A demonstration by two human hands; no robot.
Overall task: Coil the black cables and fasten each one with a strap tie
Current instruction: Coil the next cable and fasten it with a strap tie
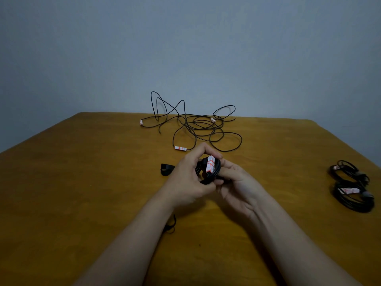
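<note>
Both hands were closed on one coiled cable (210,174), held just above the middle of the table (82,182). The left hand (189,176) gripped the coil from the left, fingers arched over its top and thumb curled in at the near side. The right hand (237,182) held it from the right with the palm turned up and inward and the fingers curled under and round the loops. Both forearms entered from the near edge and converged on the coil.

A white tag (210,167) with orange markings stood upright against the front of the coil. Its writing was too small to read.

A black strap tie (166,169) lay bent on the table just left of the left hand. A short piece of black cord (171,226) showed beside the left forearm.

Beyond the hands, the loose cables (198,124) lay tangled near the far edge, some loops rising in front of the grey wall (185,48). They carried three white-and-orange tags of the same kind, none legible.

Two finished coils (354,198) lay touching at the right edge of the table, well apart from the hands. Each showed a similar tag, also unreadable.
</note>
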